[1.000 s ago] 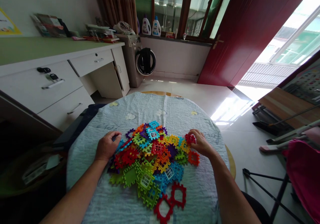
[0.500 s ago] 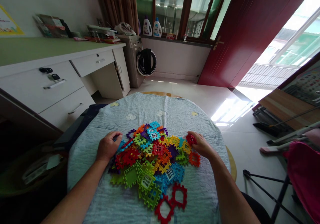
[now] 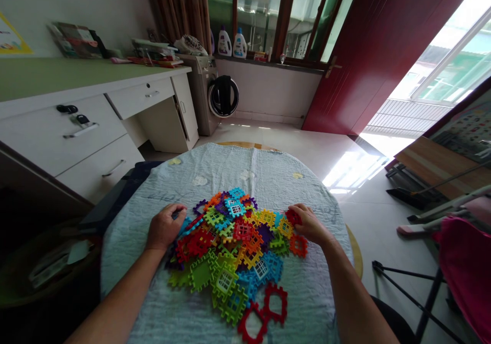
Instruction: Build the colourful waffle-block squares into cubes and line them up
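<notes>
Colourful plastic interlocking building tiles (image 3: 230,236), notched along their edges, lie in a loose heap on the cloth-covered table. At the heap's right side, my right hand (image 3: 310,225) pinches a red tile (image 3: 293,216) between thumb and fingers. Just below it lies an orange-red square frame tile (image 3: 298,246). My left hand (image 3: 164,227) is curled at the heap's left edge, with a bit of a blue tile (image 3: 176,213) showing between its fingers; the rest of that tile is hidden. Two dark red frame tiles (image 3: 275,303) lie at the near side.
A pale blue cloth (image 3: 268,173) covers the round table. A white desk with drawers (image 3: 92,129) stands to the left, and a washing machine (image 3: 205,93) behind it. On the right are a dark red door (image 3: 356,52) and a pink chair (image 3: 466,272).
The red tile in my right hand has tilted, and the fingers have shifted slightly around it. My left hand stays almost in place. The whole view has moved a little.
</notes>
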The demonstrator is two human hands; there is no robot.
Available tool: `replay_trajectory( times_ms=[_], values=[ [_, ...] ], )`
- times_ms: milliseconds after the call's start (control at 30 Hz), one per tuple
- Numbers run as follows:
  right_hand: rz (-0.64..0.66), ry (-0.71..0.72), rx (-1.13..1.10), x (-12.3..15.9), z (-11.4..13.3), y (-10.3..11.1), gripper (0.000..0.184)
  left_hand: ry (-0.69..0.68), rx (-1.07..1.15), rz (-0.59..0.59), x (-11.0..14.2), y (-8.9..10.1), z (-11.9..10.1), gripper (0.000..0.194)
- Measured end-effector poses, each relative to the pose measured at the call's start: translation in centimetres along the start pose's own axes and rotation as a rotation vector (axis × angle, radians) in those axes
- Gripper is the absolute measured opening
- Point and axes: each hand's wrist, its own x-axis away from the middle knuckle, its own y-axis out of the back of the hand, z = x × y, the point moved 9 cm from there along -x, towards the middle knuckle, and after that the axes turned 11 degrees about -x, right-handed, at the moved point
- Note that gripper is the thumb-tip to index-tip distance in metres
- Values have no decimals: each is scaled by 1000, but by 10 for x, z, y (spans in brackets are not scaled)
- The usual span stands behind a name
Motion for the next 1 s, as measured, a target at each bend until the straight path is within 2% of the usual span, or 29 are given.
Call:
replay_trajectory(
  times_ms=[267,667,767,867,933,1000],
  values=[
    [36,-15,31,-1,9,3,65,-6,8,2,0,-1,1,29],
    [70,56,142,-15,24,6,37,-17,21,-5,0,-2,3,30],
    [-5,14,144,-31,10,30,38,-18,23,5,0,-6,7,30],
    [-120,-107,151,-53,-21,63,48,-10,27,8,0,-8,10,30],
    [-114,-158,162,-66,-40,73,50,-6,31,7,0,-7,9,30],
    [-67,-173,168,-76,-54,71,49,-1,31,3,0,-5,8,30]
  ],
)
